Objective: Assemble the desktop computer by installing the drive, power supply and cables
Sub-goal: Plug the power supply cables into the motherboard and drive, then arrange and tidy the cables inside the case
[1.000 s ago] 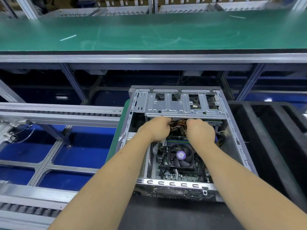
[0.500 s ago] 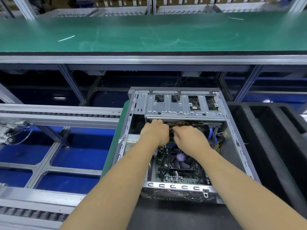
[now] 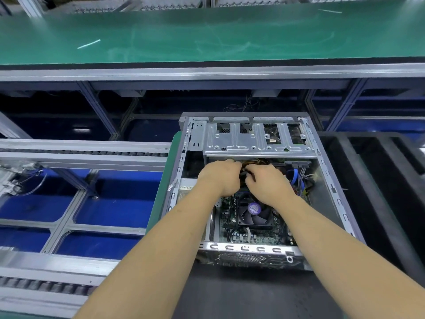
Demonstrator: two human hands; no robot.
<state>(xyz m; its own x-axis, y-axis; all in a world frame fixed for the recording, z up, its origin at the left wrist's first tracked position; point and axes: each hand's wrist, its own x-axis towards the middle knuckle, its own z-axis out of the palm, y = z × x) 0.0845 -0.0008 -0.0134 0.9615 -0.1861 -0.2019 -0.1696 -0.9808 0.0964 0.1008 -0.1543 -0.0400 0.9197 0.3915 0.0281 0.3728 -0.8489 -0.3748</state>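
Observation:
An open grey computer case (image 3: 331,180) lies on its side in front of me. A metal drive cage (image 3: 257,143) spans its far end. Below it sits the motherboard with a black CPU fan (image 3: 253,212). My left hand (image 3: 219,178) and my right hand (image 3: 266,183) are side by side inside the case just under the cage, fingers curled around a bundle of orange, yellow and black power cables (image 3: 255,162). The fingertips and any connector are hidden. A blue data cable (image 3: 296,178) hangs at the right inside wall.
A green-topped workbench (image 3: 207,35) runs across the back. A roller conveyor frame (image 3: 82,155) with blue bins below lies to the left. Black foam trays (image 3: 377,180) stand right of the case. The case sits on a dark mat (image 3: 253,295).
My right hand has shifted left toward my left hand, and both now bunch close together on the cables under the cage. The view has moved slightly.

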